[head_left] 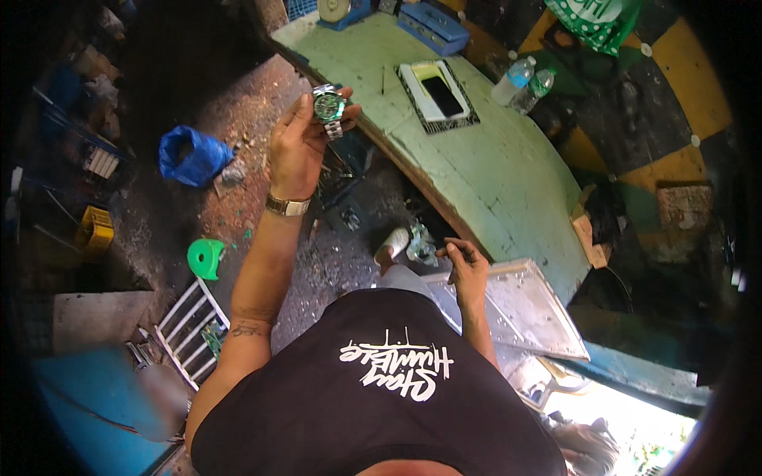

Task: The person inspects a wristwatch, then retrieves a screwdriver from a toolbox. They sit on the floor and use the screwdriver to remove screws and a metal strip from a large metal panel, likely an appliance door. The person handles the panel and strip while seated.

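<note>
Raised at the table's left edge, my left hand (295, 143) holds a wristwatch (328, 107) with a green-rimmed face and a silver metal bracelet. The face is turned up, and the bracelet runs between thumb and fingers. A second watch (287, 206), gold-toned, is worn on my left wrist. Lower and to the right, my right hand (467, 266) is beside the table's near edge, its thumb and fingers drawn together. Something small and dark may be at the fingertips, too small to name.
On the green table (508, 178) lie a phone (441, 96) on a pad, a blue metal box (432, 28) and two plastic bottles (516, 79). A white panel (516, 305) leans below. Left on the floor are a blue bin (190, 155), green stool (206, 259) and white rack (190, 333).
</note>
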Demonstrator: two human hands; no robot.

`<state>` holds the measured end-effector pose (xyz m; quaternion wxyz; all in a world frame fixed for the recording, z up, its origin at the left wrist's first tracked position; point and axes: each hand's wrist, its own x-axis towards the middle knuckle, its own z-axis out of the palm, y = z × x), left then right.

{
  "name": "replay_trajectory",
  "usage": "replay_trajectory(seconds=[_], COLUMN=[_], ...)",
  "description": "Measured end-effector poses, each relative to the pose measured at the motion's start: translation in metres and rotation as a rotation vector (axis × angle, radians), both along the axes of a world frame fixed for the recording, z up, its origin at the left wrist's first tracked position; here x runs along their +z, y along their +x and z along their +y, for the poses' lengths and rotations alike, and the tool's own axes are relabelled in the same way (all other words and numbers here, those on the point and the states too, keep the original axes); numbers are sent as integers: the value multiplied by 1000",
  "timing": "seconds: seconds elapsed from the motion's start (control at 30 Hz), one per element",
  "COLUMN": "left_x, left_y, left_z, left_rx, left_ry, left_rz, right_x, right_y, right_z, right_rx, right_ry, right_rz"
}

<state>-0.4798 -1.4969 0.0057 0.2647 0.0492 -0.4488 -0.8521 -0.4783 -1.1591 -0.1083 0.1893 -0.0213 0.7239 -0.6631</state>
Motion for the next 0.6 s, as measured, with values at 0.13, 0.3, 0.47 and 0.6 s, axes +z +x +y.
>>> replay_trajectory(seconds=[0.13,0.3,0.47,0.6], left_x=[37,85,113,126], left_y=[-76,-172,-239,-280], left_z=[-11,-17,-18,-20], left_rx=[-48,-44,-83,-137], left_ry=[-50,-148,-98,-66], left_rz=[82,155,181,219], right_x=[-1,22,33,24], right_y=[-71,-162,-228,-251], right_z=[-20,-26,-6,11], right_rx=[-61,0,-88,-227], right_ry=[49,-29,81,39], right_rz=[-26,-10,109,98])
